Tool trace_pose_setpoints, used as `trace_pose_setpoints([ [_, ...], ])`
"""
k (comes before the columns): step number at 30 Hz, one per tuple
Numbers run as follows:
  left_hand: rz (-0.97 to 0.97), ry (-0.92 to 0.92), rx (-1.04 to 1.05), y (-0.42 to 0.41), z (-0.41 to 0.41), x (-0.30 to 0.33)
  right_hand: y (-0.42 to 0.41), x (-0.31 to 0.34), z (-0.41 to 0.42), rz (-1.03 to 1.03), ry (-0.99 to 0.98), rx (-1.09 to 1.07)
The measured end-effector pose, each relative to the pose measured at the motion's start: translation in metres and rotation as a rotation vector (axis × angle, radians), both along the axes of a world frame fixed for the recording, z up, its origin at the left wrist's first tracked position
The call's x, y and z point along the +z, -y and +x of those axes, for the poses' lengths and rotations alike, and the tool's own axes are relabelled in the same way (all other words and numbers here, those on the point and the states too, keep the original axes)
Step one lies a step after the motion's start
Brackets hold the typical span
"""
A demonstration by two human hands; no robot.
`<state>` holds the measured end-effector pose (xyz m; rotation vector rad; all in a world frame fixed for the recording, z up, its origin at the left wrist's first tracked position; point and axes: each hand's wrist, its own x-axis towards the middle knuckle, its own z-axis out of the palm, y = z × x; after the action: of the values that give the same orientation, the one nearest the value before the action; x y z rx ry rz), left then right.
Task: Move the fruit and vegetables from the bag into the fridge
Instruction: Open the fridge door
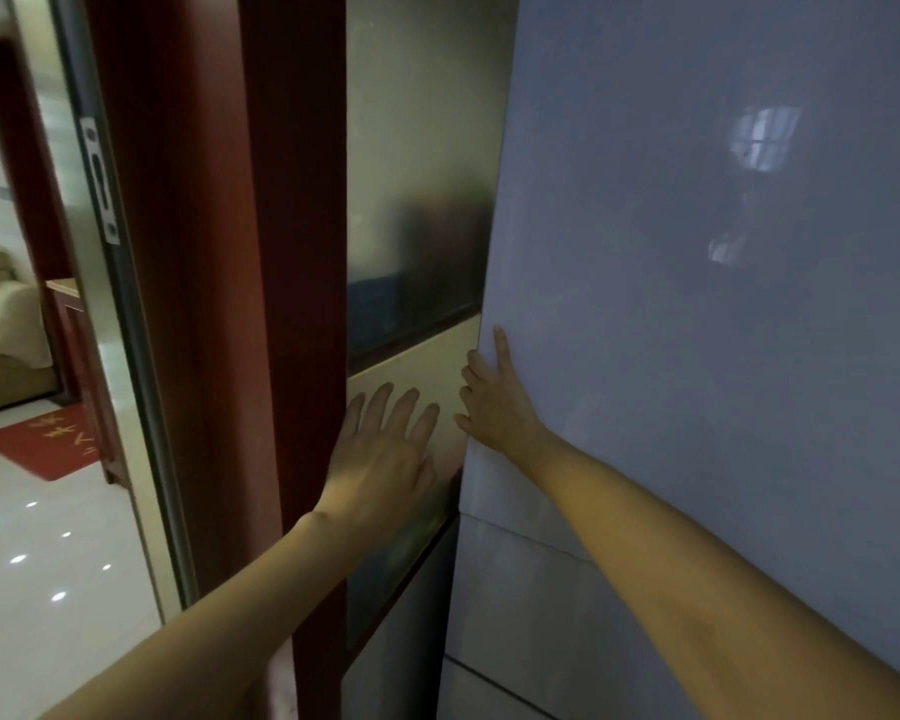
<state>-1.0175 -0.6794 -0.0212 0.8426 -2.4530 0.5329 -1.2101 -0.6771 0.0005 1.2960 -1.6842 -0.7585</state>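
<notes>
- Two bare forearms reach forward from the bottom edge, one from the lower left and one from the lower right.
- The left hand (380, 449) is spread flat, fingers (404, 407) straight and slightly fanned, holding nothing — it lies against or just before a pale panel (411, 376) in the gap beside the fridge; contact cannot be told.
- The right hand (494, 397) is at the left edge of the fridge door (697, 304): its thumb lies along the door's front face, and the other fingers curl round the edge, gripping it.
- The two hands are near each other, not touching.
- The fridge door is a broad, glossy grey-blue surface filling the right half of the view; it carries a faint reflection of a window. A seam crosses the door below the right hand, with a second panel under it.
- Left of the fridge stands a dark red-brown wooden door frame (240, 304), with frosted glass (422, 200) between it and the fridge.
- Farther left, through an opening, a shiny white tiled floor (48, 563) shows light spots, a red mat (42, 444) lies on it, and a pale sofa (1, 324) sits at the back.
- The bag, fruit and vegetables are out of view.
</notes>
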Motion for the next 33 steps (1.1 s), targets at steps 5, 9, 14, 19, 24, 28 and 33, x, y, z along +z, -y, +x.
trace_pose_setpoints([
  [5, -0.042, -0.100, -0.114, -0.007, 0.015, -0.005, -0.014, -0.002, 0.018, -0.022, 0.062, 0.033],
  [9, -0.014, -0.084, -0.142, -0.017, 0.035, -0.009, -0.027, -0.004, 0.037, -0.028, 0.086, 0.034],
  [14, -0.020, -0.081, -0.200, -0.029, 0.064, -0.016, -0.055, -0.009, 0.069, -0.030, 0.087, 0.027],
  [19, -0.023, -0.090, -0.259, -0.039, 0.090, -0.029, -0.103, -0.025, 0.102, -0.100, 0.158, 0.173],
  [24, 0.014, -0.069, -0.266, -0.051, 0.114, -0.037, -0.147, -0.035, 0.130, -0.154, 0.115, 0.205],
  [28, 0.066, -0.101, -0.269, -0.065, 0.128, -0.042, -0.181, -0.039, 0.149, -0.156, 0.076, 0.184],
  [33, 0.061, -0.119, -0.292, -0.092, 0.143, -0.041, -0.225, -0.040, 0.174, -0.184, 0.065, 0.165],
])
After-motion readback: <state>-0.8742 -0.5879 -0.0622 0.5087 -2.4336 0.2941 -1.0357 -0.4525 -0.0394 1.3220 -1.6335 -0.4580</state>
